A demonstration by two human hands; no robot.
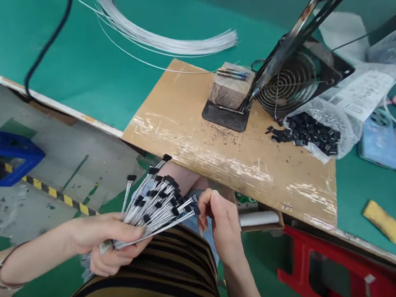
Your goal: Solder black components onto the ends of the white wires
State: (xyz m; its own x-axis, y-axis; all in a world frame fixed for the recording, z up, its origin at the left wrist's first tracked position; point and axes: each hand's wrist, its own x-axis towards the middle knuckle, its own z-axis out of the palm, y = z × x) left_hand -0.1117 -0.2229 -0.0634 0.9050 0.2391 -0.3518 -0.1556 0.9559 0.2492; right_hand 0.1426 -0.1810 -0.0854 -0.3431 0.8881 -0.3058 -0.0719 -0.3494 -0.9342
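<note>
My left hand [117,241] is closed round a thick bundle of white wires [156,212]. The wires fan out upward and to the right over my lap, tipped with several small black connectors [170,183]. One connector [131,178] stands apart from the rest on the left. At the bundle's right edge, my right hand [221,220] has its fingers curled in close beside the connector [196,209] there. Its fingertips are partly hidden, so whether they pinch a wire or a connector does not show.
A cardboard sheet [186,124] lies on the green bench [120,81]. It carries a soldering-tip block [229,89], a fan [290,82] and a plastic bag of black connectors [315,133]. White wires [169,42] lie behind. A red stool [299,263] and blue stool [10,160] stand below.
</note>
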